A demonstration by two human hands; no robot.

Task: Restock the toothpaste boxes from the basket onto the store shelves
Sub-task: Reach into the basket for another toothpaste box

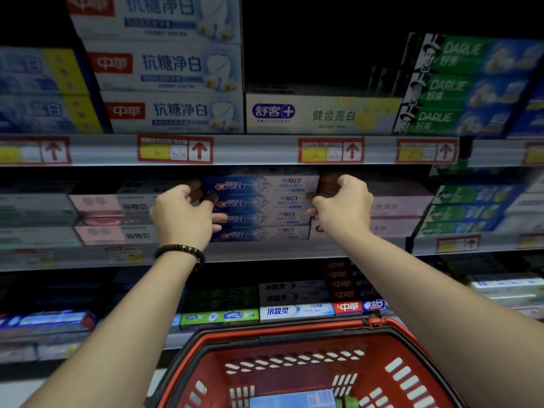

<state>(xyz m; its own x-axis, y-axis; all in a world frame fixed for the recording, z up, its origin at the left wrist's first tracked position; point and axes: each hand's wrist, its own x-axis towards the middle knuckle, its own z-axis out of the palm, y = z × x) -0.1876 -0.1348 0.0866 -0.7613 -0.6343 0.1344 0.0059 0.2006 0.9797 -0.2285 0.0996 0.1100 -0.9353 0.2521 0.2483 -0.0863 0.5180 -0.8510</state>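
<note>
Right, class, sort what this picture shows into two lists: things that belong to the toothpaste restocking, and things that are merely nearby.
Part of the job:
left grip and right grip, holding the ends of the Crest boxes
middle shelf
red basket
blue box lying in it

Merely nearby:
Darlie boxes
pink boxes
price tags
bracelet

The Crest boxes stand stacked on the middle shelf, left hand gripping their 9 o'clock end, right hand their 3 o'clock end. At 6 o'clock, in front of that shelf, the basket holds a box; the upper shelf lies at 12 o'clock
</note>
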